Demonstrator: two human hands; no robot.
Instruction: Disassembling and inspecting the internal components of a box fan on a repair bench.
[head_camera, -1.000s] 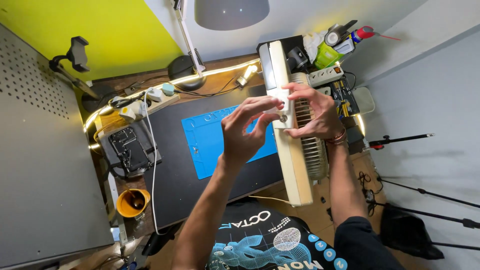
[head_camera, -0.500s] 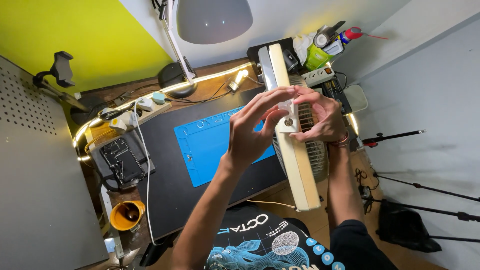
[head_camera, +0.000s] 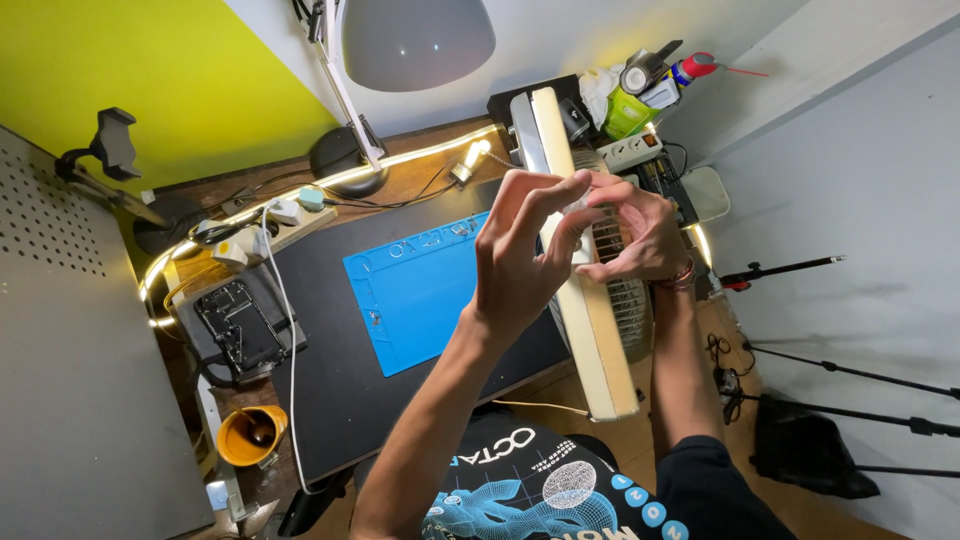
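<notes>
A long cream-coloured flat device (head_camera: 590, 330) is held edge-on over the right side of the desk, its far end near the back wall. My left hand (head_camera: 520, 255) is raised in front of it, thumb and fingers pinching at its near face around mid-length. On the other side, my right hand (head_camera: 635, 235) grips the device, its fingers curled over a ribbed, vented panel (head_camera: 622, 300). A small pale part seems to sit between the fingertips of both hands, too small to tell.
A blue work mat (head_camera: 420, 290) lies on a black desk pad (head_camera: 340, 400). A grey desk lamp (head_camera: 415, 40) hangs above. A dismantled phone (head_camera: 235, 325) on a black holder, an orange cup (head_camera: 245, 435), power strips, spray cans and tripod legs (head_camera: 850, 370) surround.
Both hands and the cream device have shifted slightly toward the back of the desk. The left fingers have closed in onto the device's face. The view has tilted, bringing the lamp further in.
</notes>
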